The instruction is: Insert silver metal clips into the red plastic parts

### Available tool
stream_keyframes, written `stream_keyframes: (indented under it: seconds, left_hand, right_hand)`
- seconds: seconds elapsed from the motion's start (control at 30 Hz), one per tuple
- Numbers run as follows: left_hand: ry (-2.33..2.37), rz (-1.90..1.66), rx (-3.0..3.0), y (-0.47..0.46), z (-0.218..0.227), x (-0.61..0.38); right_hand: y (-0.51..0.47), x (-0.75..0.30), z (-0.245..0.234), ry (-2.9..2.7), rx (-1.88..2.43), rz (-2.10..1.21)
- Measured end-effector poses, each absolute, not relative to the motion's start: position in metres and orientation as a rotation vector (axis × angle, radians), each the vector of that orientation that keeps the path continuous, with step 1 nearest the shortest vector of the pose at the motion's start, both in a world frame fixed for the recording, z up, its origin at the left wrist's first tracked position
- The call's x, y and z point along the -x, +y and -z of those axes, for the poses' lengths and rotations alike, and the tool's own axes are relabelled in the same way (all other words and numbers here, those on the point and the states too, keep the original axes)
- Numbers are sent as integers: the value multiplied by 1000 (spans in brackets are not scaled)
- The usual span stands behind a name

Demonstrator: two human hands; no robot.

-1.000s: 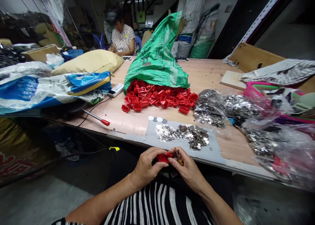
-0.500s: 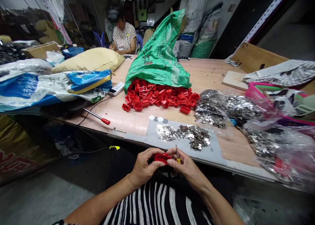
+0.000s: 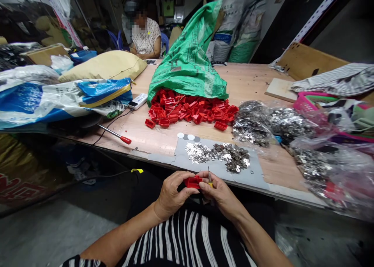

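Note:
Between my hands, just off the table's front edge, is a small red plastic housing (image 3: 191,182). My left hand (image 3: 173,191) pinches its left end with thumb and fingers. At the housing's right end are the thumb and fingertips of my right hand (image 3: 217,191). That hand also grips a small screwdriver (image 3: 210,178) with a yellow handle, its thin metal shaft pointing up. Whether my right fingertips press a small part into the housing is hidden. Small flat metal pieces (image 3: 217,155) lie heaped on a grey mat (image 3: 258,177) beyond my hands.
Red housings (image 3: 189,111) spill from a green woven sack (image 3: 187,74). Plastic bags of metal parts (image 3: 253,123) and a pink basket (image 3: 304,102) stand right. A red-tipped lever (image 3: 125,139) juts out at left, near a white device (image 3: 138,101). Across the table sits another person (image 3: 146,37).
The view has shifted slightly. Both hands still hold the red housing together, now turned a little, and the screwdriver stays in the right hand.

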State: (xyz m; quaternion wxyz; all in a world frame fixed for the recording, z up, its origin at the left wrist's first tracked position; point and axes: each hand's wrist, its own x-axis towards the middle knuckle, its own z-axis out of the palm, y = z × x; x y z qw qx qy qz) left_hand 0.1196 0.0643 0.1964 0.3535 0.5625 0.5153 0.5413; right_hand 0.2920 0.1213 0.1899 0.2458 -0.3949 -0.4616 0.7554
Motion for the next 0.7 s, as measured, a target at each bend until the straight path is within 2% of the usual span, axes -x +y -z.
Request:
stream_keyframes:
  seconds: [0.7]
  left_hand:
    - [1150, -1437, -1007, 66, -180, -121]
  right_hand:
    - [120, -286, -192, -1116, 1008, -2119]
